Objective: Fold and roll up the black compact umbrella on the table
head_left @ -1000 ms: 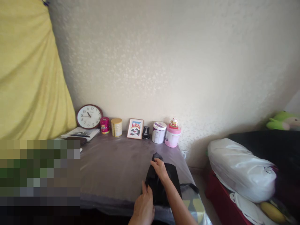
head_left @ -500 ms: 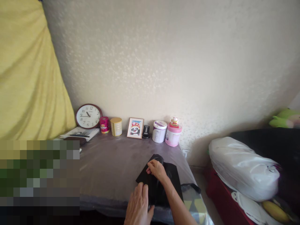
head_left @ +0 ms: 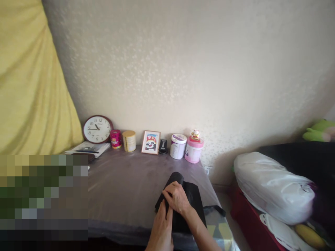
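A black bag-like piece of thin material [head_left: 193,195] lies on the near right part of the table, its left side folded over into a thick roll. A dark strap [head_left: 216,210] sticks out at its right. Over the folded part, my right hand [head_left: 176,198] has its fingers curled down onto the material. My left hand [head_left: 162,223] is just below and left, fingers close together and pressed along the fold's left edge. Both hands nearly touch at the fingertips. The material under the palms is hidden.
Along the wall stand a clock [head_left: 97,129], a pink tin [head_left: 115,139], a yellow-lidded can [head_left: 129,141], a framed panda picture [head_left: 151,142], a white tub [head_left: 178,146] and a pink tub [head_left: 194,150]. Right of the table, a white plastic bag [head_left: 272,188] rests on a red box [head_left: 248,216].
My left hand has moved right and slightly up, its fingers closing in beside my right hand. My right hand has shifted slightly down and right. The black material's left edge is folded further in.
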`<state>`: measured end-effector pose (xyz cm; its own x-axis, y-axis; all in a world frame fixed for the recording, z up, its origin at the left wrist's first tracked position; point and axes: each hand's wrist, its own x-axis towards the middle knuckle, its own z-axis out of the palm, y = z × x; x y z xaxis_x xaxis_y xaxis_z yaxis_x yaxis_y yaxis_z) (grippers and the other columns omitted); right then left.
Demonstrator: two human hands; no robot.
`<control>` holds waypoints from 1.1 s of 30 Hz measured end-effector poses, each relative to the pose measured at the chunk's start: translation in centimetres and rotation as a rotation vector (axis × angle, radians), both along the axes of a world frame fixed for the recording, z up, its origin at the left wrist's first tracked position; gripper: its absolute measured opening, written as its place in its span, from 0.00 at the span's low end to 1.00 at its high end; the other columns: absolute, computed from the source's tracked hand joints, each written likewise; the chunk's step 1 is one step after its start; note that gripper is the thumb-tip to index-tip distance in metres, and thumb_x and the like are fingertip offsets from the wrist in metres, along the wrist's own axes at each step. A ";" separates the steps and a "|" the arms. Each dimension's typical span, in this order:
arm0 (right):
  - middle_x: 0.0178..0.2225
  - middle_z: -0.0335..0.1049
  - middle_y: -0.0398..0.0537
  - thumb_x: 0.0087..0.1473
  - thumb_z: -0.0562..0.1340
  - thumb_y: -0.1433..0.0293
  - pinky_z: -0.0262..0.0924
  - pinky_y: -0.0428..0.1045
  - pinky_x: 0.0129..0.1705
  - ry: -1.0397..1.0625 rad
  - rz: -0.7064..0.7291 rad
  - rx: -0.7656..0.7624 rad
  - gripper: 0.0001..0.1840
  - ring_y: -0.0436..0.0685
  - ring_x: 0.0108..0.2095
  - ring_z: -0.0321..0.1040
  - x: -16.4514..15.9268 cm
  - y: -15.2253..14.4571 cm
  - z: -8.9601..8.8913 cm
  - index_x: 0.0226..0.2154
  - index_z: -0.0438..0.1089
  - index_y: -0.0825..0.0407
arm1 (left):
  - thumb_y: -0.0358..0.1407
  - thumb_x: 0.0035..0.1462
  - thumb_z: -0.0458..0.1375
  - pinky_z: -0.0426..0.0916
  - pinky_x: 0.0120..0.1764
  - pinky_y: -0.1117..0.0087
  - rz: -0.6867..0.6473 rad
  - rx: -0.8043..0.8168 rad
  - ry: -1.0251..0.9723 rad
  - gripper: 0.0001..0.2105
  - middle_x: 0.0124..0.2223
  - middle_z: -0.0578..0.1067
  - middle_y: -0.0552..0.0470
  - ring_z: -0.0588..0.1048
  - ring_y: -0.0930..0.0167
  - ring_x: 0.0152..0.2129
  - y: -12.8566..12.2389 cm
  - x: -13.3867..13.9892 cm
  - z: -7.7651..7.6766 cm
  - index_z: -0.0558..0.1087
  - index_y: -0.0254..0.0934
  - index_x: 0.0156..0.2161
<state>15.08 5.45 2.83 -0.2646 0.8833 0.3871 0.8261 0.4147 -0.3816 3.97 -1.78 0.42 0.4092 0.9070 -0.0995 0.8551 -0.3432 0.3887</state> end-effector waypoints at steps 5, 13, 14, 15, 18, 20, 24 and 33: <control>0.38 0.75 0.44 0.58 0.51 0.69 0.38 0.55 0.58 -0.021 0.004 -0.031 0.16 0.55 0.53 0.58 1.8 2.5 -1.3 0.30 0.74 0.48 | 0.15 0.33 0.49 0.47 0.59 0.65 0.043 -0.045 -0.028 0.47 0.65 0.41 0.39 0.44 0.62 0.62 -0.1 0.1 0.2 0.39 0.34 0.62; 0.46 0.70 0.44 0.57 0.52 0.69 0.46 0.50 0.54 0.018 -0.295 -0.115 0.14 0.54 0.51 0.60 3.2 6.4 -0.7 0.35 0.72 0.47 | 0.16 0.34 0.49 0.51 0.58 0.66 0.056 -0.005 -0.051 0.47 0.65 0.42 0.38 0.48 0.61 0.61 -0.1 0.1 -0.6 0.37 0.36 0.62; 0.46 0.70 0.46 0.57 0.52 0.69 0.49 0.49 0.53 0.037 -0.344 -0.110 0.13 0.54 0.49 0.62 3.6 6.4 -0.6 0.38 0.72 0.49 | 0.16 0.35 0.49 0.51 0.58 0.66 0.055 -0.005 -0.053 0.47 0.65 0.42 0.38 0.48 0.61 0.61 -0.1 0.1 -0.5 0.37 0.36 0.62; 0.46 0.70 0.49 0.57 0.52 0.69 0.51 0.49 0.51 0.059 -0.393 -0.102 0.14 0.55 0.48 0.63 4.2 6.2 -0.4 0.41 0.70 0.50 | 0.16 0.36 0.49 0.51 0.58 0.66 0.054 -0.003 -0.056 0.46 0.65 0.42 0.39 0.48 0.62 0.61 -0.2 0.1 -0.4 0.37 0.36 0.62; 0.46 0.69 0.54 0.57 0.51 0.68 0.53 0.48 0.50 0.128 -0.547 -0.076 0.16 0.56 0.46 0.64 6.8 4.3 -0.3 0.45 0.67 0.55 | 0.15 0.38 0.47 0.53 0.57 0.66 0.059 0.006 -0.052 0.45 0.65 0.41 0.40 0.48 0.62 0.61 -0.7 0.1 0.2 0.36 0.38 0.62; 0.44 0.70 0.56 0.57 0.50 0.67 0.55 0.48 0.48 0.151 -0.651 -0.082 0.17 0.57 0.44 0.66 8.8 2.3 -0.5 0.43 0.67 0.57 | 0.15 0.39 0.46 0.54 0.57 0.66 0.064 0.011 -0.039 0.44 0.65 0.41 0.40 0.49 0.62 0.60 -1.1 0.1 0.7 0.35 0.39 0.62; 0.39 0.72 0.56 0.56 0.51 0.63 0.57 0.50 0.45 0.156 -0.732 -0.156 0.17 0.59 0.40 0.69 11.3 -2.0 -1.7 0.40 0.68 0.56 | 0.14 0.40 0.44 0.53 0.57 0.65 0.061 0.036 0.007 0.44 0.65 0.42 0.41 0.49 0.62 0.61 -1.6 0.3 1.4 0.34 0.40 0.62; 0.31 0.75 0.50 0.50 0.54 0.58 0.60 0.49 0.35 0.418 -0.673 -0.282 0.18 0.59 0.34 0.71 10.9 -5.7 -3.1 0.34 0.71 0.52 | 0.13 0.39 0.45 0.54 0.56 0.64 0.049 0.051 0.035 0.45 0.65 0.42 0.39 0.56 0.60 0.58 -1.9 1.0 1.4 0.36 0.43 0.62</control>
